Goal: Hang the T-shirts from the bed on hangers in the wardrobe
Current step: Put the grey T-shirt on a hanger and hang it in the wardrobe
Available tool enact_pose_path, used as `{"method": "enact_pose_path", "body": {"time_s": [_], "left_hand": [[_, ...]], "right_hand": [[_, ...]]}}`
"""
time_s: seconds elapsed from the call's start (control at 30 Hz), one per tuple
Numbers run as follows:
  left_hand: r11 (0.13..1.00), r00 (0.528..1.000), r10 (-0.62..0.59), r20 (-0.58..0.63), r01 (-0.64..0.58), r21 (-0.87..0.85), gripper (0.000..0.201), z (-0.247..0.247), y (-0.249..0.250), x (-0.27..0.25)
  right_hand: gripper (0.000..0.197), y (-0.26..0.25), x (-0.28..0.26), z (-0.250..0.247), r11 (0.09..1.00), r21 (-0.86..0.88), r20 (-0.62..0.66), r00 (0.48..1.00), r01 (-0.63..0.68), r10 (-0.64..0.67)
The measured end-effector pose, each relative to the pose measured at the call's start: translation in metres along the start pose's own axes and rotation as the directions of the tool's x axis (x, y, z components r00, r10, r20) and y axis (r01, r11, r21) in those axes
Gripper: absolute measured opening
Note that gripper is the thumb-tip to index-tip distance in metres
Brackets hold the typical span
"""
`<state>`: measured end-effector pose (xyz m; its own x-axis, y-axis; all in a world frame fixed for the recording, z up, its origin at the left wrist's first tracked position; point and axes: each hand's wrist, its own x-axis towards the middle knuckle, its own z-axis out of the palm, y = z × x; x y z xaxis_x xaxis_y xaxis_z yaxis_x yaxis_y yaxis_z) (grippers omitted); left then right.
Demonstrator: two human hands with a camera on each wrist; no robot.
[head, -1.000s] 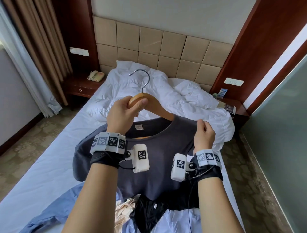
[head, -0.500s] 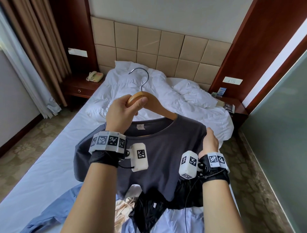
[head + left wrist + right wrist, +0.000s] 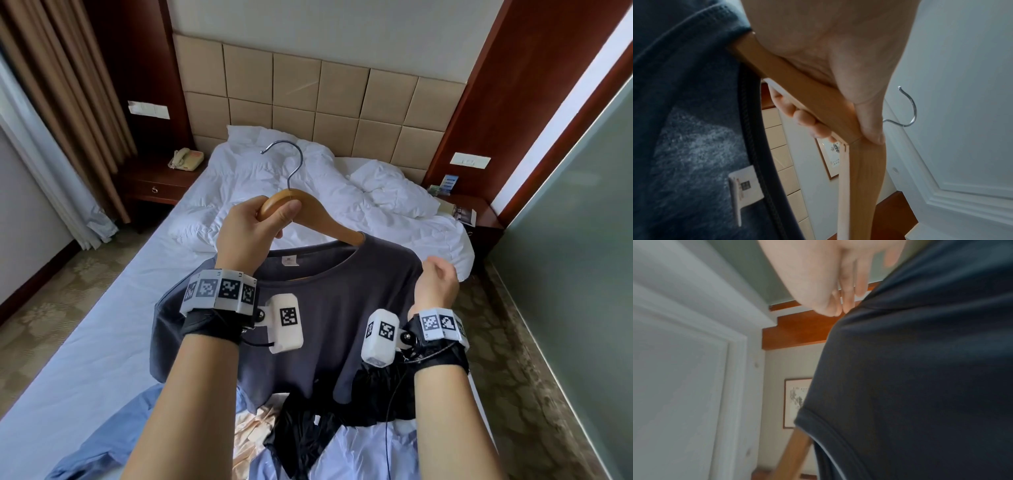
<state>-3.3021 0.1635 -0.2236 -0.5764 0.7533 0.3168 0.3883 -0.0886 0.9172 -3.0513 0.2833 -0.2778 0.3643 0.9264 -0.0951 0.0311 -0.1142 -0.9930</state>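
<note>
A dark grey T-shirt (image 3: 329, 308) hangs on a wooden hanger (image 3: 329, 222) with a metal hook (image 3: 291, 164), held up over the bed. My left hand (image 3: 277, 222) grips the hanger's top just under the hook. In the left wrist view, the thumb and fingers (image 3: 807, 116) wrap the wood (image 3: 818, 91) beside the shirt's collar (image 3: 756, 146). My right hand (image 3: 438, 277) is curled at the shirt's right shoulder. In the right wrist view, its blurred fingertips (image 3: 846, 301) meet at the fabric's (image 3: 920, 369) edge; whether they pinch it is unclear.
More clothes lie on the near end of the bed: a black garment (image 3: 308, 435), a light blue shirt (image 3: 102, 442) and a cream one (image 3: 253, 431). A crumpled white duvet (image 3: 342, 192) covers the head end. Nightstands (image 3: 161, 188) flank the bed; a glass wall (image 3: 582, 240) stands right.
My right hand went from the shirt's shoulder down to the sleeve, then back up to the shoulder's edge. The left hand has kept its grip on the hanger.
</note>
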Motion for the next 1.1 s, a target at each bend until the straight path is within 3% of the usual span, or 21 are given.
{"method": "enact_pose_path", "body": {"time_s": [0.07,0.13,0.17,0.23,0.3,0.4,0.5,0.57,0.7,0.87,0.93,1.0,1.1], "left_hand": [[1.000,1.000,-0.001,0.027,0.001,-0.008,0.045,0.002,0.000,0.001],[1.000,0.999,0.006,0.049,-0.005,-0.015,0.044,0.006,0.001,0.001],[1.000,0.998,0.012,0.056,-0.011,-0.016,0.042,0.008,0.002,0.001],[1.000,0.998,0.020,0.065,-0.020,-0.004,0.040,0.012,0.004,0.001],[0.999,0.997,0.029,0.074,-0.031,0.023,0.042,0.015,0.007,-0.001],[0.998,0.995,0.031,0.097,-0.036,0.044,0.051,0.017,0.007,-0.002],[0.999,0.992,0.032,0.122,-0.036,0.027,0.055,0.019,0.006,-0.002],[0.999,0.989,0.037,0.140,-0.041,0.019,0.053,0.020,0.006,-0.001],[0.999,0.987,0.041,0.155,-0.043,0.010,0.053,0.023,0.010,-0.001],[0.998,0.987,0.069,0.146,-0.070,-0.002,0.055,0.026,0.010,-0.004],[0.995,0.988,0.093,0.120,-0.095,0.010,0.045,0.028,0.006,-0.005],[0.994,0.994,0.103,0.030,-0.104,0.030,0.023,0.026,0.002,-0.004],[0.988,0.975,0.117,-0.186,-0.095,0.125,0.013,0.022,0.000,-0.006]], "right_hand": [[0.016,-0.010,-0.005,0.000,0.991,-0.013,0.113,0.985,0.132,-0.130],[0.025,-0.020,-0.011,0.004,0.950,-0.124,0.312,0.920,0.285,-0.235],[0.032,-0.023,-0.013,0.007,0.905,-0.218,0.411,0.876,0.364,-0.253],[0.040,-0.027,-0.019,0.012,0.732,-0.439,0.560,0.796,0.521,-0.230],[0.039,-0.029,-0.026,0.018,0.598,-0.517,0.618,0.751,0.613,-0.235],[0.053,-0.034,-0.037,0.021,0.633,-0.463,0.654,0.721,0.620,-0.228],[0.033,-0.038,-0.041,0.026,0.683,-0.367,0.730,0.651,0.631,-0.209],[0.032,-0.041,-0.041,0.031,0.676,-0.314,0.764,0.600,0.667,-0.237],[0.031,-0.046,-0.047,0.039,0.643,-0.284,0.769,0.569,0.711,-0.290],[0.025,-0.044,-0.048,0.038,0.618,-0.292,0.722,0.592,0.730,-0.357],[0.025,-0.044,-0.046,0.038,0.602,-0.304,0.714,0.595,0.738,-0.369],[0.025,-0.046,-0.044,0.037,0.601,-0.320,0.694,0.613,0.732,-0.377],[0.027,-0.047,-0.038,0.034,0.588,-0.372,0.650,0.654,0.718,-0.388]]}}
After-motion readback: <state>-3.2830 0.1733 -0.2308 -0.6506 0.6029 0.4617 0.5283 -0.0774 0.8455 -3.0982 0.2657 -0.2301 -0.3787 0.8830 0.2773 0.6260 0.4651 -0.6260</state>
